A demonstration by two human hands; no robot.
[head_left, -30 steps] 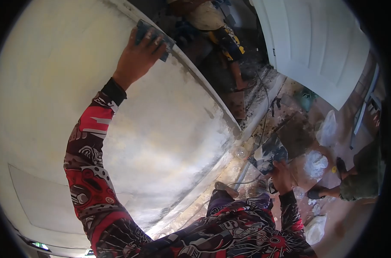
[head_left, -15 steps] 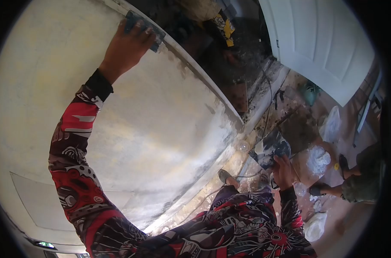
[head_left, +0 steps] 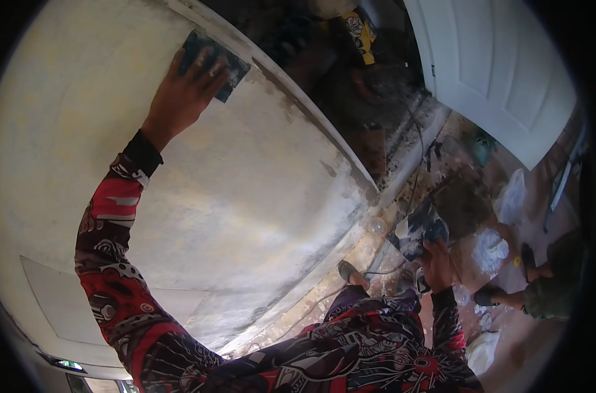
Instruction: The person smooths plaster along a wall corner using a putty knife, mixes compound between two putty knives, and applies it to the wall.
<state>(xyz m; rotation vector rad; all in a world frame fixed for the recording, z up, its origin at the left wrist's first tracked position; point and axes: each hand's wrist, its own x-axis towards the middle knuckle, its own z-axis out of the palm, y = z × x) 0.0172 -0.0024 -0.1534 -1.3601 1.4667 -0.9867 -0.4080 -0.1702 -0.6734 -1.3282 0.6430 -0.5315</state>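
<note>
High on the pale, patchy wall (head_left: 232, 170), my left hand (head_left: 180, 98) presses a flat, dark teal putty spreader (head_left: 235, 69) against the surface. Its fingers lie across the spreader's face, close to the wall's raised edge strip. Lower right, my right hand (head_left: 437, 267) grips a dark flat plate (head_left: 416, 230) smeared with white paste, held in front of my body. The thumb side and the underside of that grip are partly hidden.
Beyond the wall's edge is a doorway with another person's yellow-and-black sleeve (head_left: 363, 39). A white panelled door (head_left: 494, 72) stands upper right. Plastic bags (head_left: 490, 252) and debris litter the floor. Another person's legs (head_left: 540, 295) are at right. A cable (head_left: 412, 177) runs along the floor.
My left hand and the spreader have moved slightly down and away from the edge strip, and more of the spreader's face shows. My right hand still holds the plate.
</note>
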